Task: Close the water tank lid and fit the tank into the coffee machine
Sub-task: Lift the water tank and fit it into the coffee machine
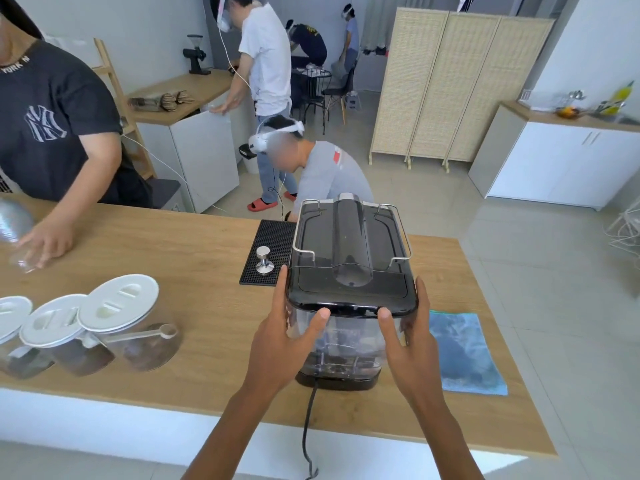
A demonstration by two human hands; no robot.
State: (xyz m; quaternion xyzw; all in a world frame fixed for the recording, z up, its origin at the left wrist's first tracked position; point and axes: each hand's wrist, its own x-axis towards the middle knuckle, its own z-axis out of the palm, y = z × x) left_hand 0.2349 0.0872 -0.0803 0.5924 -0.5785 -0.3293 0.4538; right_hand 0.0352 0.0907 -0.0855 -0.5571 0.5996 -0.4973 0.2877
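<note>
A black coffee machine (349, 237) stands on the wooden counter (194, 258), its back toward me. The clear water tank (349, 337) sits upright against the machine's rear, on the black base. Its dark lid (349, 292) lies flat and closed on top. My left hand (287, 334) grips the tank's left side, thumb on the front wall just under the lid. My right hand (408, 334) grips the right side the same way. A black power cord (308, 424) hangs from the base over the counter edge.
A black tamping mat (270, 237) with a metal tamper (264, 259) lies left of the machine. A blue cloth (464, 351) lies to its right. Three white-lidded jars (90, 323) stand at the left. Another person's hand (48, 240) rests on the counter's far left.
</note>
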